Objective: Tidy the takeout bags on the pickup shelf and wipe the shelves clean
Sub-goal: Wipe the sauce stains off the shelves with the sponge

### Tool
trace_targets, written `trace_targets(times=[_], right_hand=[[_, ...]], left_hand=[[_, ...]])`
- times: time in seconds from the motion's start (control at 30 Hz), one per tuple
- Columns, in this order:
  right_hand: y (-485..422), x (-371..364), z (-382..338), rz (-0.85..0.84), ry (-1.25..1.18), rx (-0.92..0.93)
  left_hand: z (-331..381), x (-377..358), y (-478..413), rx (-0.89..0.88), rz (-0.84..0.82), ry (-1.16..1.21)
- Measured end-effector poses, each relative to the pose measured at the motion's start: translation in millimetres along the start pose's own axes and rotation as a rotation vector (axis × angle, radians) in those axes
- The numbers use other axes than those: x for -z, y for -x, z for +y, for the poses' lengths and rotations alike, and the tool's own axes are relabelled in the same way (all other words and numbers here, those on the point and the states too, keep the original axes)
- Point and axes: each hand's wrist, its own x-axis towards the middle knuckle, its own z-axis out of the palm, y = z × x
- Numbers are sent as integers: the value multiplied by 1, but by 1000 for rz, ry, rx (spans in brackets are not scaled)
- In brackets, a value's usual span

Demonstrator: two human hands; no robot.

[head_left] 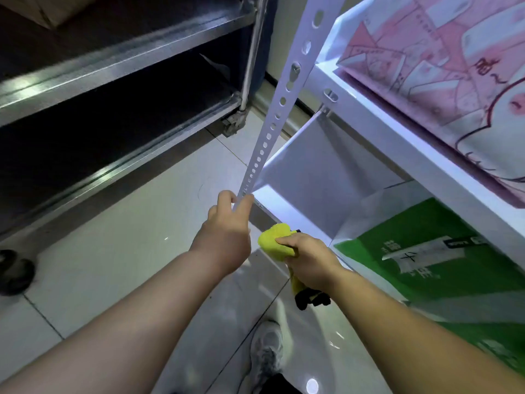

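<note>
Gripping the white perforated post (pixel 287 89) of the pickup shelf near its lower end, the left grip (pixel 227 223) has thumb and fingers curled round the metal strip. The right grip (pixel 308 258) is clamped on a bunched yellow cloth (pixel 277 241), and a black part of the cloth hangs below the wrist. The cloth sits just beside the near left corner of the lower shelf (pixel 306 180); whether it touches the shelf edge cannot be told.

On the upper shelf (pixel 383 132), to the right, stands a pink and white takeout bag (pixel 440 81) printed with line drawings, its base close to the shelf's front rim. On the lower shelf lies a green takeout bag (pixel 426 268) with a white printed label on its face; it fills the right part, while the far left part of that shelf shows bare white board. What either bag holds is hidden.

To the far left stands a steel rack (pixel 113 81) with dark tiers and a cardboard box (pixel 42 9) on its top. A pale sneaker (pixel 267 354) rests on the tiled floor (pixel 127 237) near the bottom edge.
</note>
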Motion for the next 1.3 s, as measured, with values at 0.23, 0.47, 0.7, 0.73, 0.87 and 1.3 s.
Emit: trace_targets(times=[0.23,0.47,0.7,0.73,0.87,1.3], right_hand=[[114,34,-57,45,-146,103],[226,95,-139,191,-309,154],[315,148,-177,352,-559,241],[325,154,-179,399,-584,241],[362,172,-178,575,-719,196],[520,225,-139,625,-416,202]], left_hand=[[20,73,85,17,-243,10],[66,168,151,-159,-239,122],[132,247,178,-420,-17,228],[140,253,181,-462,-10,197],[175,272,202,-534,31,83],[276,279,305,-467,-80,199]])
